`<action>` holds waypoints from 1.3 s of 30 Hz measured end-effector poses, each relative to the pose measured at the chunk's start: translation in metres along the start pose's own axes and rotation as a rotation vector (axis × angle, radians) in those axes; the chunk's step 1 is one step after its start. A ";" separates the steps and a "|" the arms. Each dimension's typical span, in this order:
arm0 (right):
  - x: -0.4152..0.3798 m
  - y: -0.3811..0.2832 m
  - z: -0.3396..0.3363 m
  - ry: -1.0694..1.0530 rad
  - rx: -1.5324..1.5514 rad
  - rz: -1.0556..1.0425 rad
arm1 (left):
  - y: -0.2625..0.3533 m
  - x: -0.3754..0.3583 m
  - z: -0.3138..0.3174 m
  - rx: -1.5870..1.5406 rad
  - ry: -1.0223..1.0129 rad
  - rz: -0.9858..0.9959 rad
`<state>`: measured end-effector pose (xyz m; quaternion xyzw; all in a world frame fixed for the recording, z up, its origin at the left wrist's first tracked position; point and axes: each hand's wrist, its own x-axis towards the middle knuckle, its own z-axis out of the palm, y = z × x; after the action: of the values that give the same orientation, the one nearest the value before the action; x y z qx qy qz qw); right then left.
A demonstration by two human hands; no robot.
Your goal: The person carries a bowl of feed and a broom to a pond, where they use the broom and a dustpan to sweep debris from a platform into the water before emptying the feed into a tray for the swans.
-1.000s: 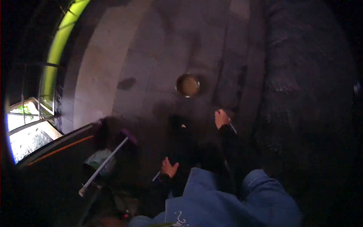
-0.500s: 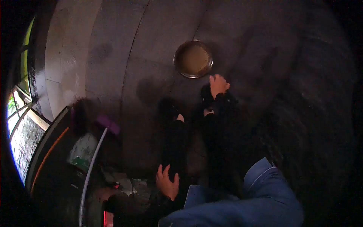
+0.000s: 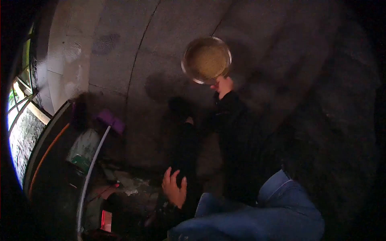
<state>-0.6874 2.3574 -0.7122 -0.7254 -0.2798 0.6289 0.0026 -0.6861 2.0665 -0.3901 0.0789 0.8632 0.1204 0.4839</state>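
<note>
A round metal bowl [image 3: 185, 70] with a shiny rim, holding something tan-brown, is in the upper middle over the dark floor. My right hand [image 3: 223, 85] is closed on its near rim. Low in the view, my left hand [image 3: 174, 192] is beside my left leg, fingers spread with nothing in them. Dark sleeves run back from both hands.
To the left are a purple broom head [image 3: 110, 121] with a pale pole [image 3: 93, 164], a whitish container [image 3: 83, 146] with green on it, and an orange strip [image 3: 50, 152]. My blue-clad lap [image 3: 257, 221] fills the lower right. Grey slabs [image 3: 112, 60] form the floor.
My right hand has moved from beside the bowl onto its near rim and taken hold. The bowl looks slightly larger and more tilted. My left hand has barely shifted.
</note>
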 end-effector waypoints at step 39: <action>-0.687 -0.109 0.051 -0.905 -1.357 -0.427 | -0.063 -0.279 -0.242 -1.796 0.488 0.343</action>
<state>-0.8141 2.1506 -0.0580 -0.1791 -0.7024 0.5404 -0.4273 -0.7491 1.9036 -0.0582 -0.2247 0.5018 0.8225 0.1455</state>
